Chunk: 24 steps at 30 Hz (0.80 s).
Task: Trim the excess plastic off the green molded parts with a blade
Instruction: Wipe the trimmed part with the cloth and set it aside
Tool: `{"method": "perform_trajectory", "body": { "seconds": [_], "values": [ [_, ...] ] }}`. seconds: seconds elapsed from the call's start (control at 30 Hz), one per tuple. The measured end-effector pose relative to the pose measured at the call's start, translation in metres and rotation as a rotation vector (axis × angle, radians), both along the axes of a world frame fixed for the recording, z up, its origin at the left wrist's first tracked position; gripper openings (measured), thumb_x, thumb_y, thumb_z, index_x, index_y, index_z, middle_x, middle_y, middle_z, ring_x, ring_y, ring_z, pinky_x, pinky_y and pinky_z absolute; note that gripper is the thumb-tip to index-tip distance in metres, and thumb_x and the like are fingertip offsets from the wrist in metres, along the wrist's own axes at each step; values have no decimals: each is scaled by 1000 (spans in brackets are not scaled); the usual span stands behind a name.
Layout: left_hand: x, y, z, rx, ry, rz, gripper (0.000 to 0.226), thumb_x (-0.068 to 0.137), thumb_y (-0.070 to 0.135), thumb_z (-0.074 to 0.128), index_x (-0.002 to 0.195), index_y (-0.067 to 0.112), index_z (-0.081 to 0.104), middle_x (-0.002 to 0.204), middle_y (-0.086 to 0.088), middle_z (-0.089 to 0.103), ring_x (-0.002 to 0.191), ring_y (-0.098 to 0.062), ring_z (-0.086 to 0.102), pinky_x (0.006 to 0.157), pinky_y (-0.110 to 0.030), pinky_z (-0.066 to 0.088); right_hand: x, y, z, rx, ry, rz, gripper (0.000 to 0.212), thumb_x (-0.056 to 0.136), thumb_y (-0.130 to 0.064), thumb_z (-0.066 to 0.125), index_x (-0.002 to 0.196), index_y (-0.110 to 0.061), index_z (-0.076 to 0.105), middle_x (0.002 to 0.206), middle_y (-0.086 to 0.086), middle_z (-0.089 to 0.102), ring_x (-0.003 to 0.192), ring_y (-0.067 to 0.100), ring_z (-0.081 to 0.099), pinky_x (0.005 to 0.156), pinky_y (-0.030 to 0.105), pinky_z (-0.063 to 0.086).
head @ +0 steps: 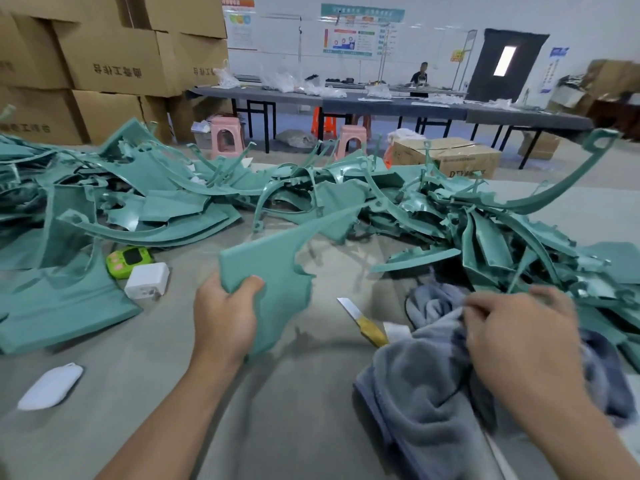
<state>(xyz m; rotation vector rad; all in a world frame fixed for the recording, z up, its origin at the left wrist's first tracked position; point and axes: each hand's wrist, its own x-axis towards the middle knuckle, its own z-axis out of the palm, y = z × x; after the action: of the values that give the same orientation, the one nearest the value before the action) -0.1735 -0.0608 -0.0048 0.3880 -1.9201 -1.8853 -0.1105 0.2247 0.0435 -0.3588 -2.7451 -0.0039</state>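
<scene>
Your count: one blade [360, 320]; right of it, one grey towel [422, 393]; left of it, one green gadget [129, 259], one white charger [147, 281], one white pouch [50, 386]; beyond, green parts [166, 199] uncountable.

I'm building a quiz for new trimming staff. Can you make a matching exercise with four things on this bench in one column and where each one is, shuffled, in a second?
Things:
1. green molded part
2. blade
3. grey towel
4. white charger

Places:
A. lies on the table, no hand on it
B. beside the lime-green gadget
C. held up by the left hand
D. gripped by the right hand

Pairs: 1-C, 2-A, 3-D, 4-B
</scene>
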Motion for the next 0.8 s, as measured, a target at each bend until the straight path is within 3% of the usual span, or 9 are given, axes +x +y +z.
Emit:
{"method": "perform_trajectory", "body": {
  "seconds": [0.1, 0.17, 0.3, 0.37, 0.43, 0.5, 0.6, 0.7, 0.8],
  "values": [
    [1, 4, 0, -14, -48, -97, 22, 66, 29, 65, 81, 16, 74, 75, -2, 75, 66, -20, 69, 61, -36, 53, 10, -23, 16, -229, 558, 169, 22, 90, -21, 59, 79, -32, 74, 62, -16, 62, 70, 6, 37, 96, 34, 32],
    [4, 8, 4, 14, -42, -142, 28, 66, 25, 62, 81, 2, 68, 70, -10, 70, 64, -22, 62, 60, -37, 47, 8, -59, 22, -422, 699, 276, 22, 93, -18, 63, 84, -33, 76, 63, -25, 56, 69, 2, 39, 87, 36, 45],
    [9, 17, 10, 120, -64, -203, 8, 73, 9, 57, 72, 1, 59, 58, -9, 56, 50, -20, 55, 42, -27, 44, -20, -125, 18, -868, 660, 311, 17, 94, -20, 66, 90, -28, 81, 72, -22, 70, 71, 2, 66, 73, 26, 56],
    [8, 19, 8, 139, -58, -229, 21, 81, -4, 53, 65, 9, 54, 51, -5, 50, 43, -15, 49, 38, -19, 41, -33, -152, 9, -997, 603, 358, 17, 94, -21, 65, 90, -29, 80, 75, -23, 71, 77, -2, 66, 73, 15, 52],
    [6, 15, 2, 101, -41, -254, 36, 93, -8, 47, 65, 14, 53, 48, 8, 56, 43, -2, 52, 44, -13, 44, -41, -172, -1, -1071, 434, 461, 17, 95, -23, 63, 95, -29, 79, 82, -19, 74, 83, 0, 68, 80, 20, 52],
    [5, 7, 1, 159, -46, -229, 32, 100, 1, 44, 78, 14, 62, 57, 12, 67, 56, -2, 62, 52, -16, 51, -44, -177, -11, -881, 156, 590, 25, 100, -27, 56, 113, -36, 75, 96, -11, 76, 93, 8, 67, 90, 31, 53],
    [-5, -3, 1, 287, -96, -206, 30, 99, -3, 44, 77, 1, 65, 62, -6, 68, 68, -19, 67, 55, -20, 55, -42, -164, -24, -601, -141, 837, 50, 98, -25, 49, 143, -45, 51, 136, -14, 62, 127, 12, 52, 111, 37, 40],
    [-5, 0, 1, 448, -79, -274, 33, 101, 4, 41, 81, -2, 67, 83, -21, 69, 89, -33, 67, 88, -41, 55, -35, -154, -40, -378, -247, 903, 79, 93, -37, 39, 160, -45, -1, 167, -26, 2, 154, 0, -1, 124, 24, -6],
    [-2, 2, -3, 526, -31, -269, 18, 72, 16, 60, 84, 3, 64, 90, -16, 61, 86, -29, 57, 84, -45, 46, -38, -156, -48, -186, -195, 865, 79, 94, -49, 26, 154, -41, -26, 163, -24, -25, 149, -3, -28, 122, 30, -19]
  ]
}}
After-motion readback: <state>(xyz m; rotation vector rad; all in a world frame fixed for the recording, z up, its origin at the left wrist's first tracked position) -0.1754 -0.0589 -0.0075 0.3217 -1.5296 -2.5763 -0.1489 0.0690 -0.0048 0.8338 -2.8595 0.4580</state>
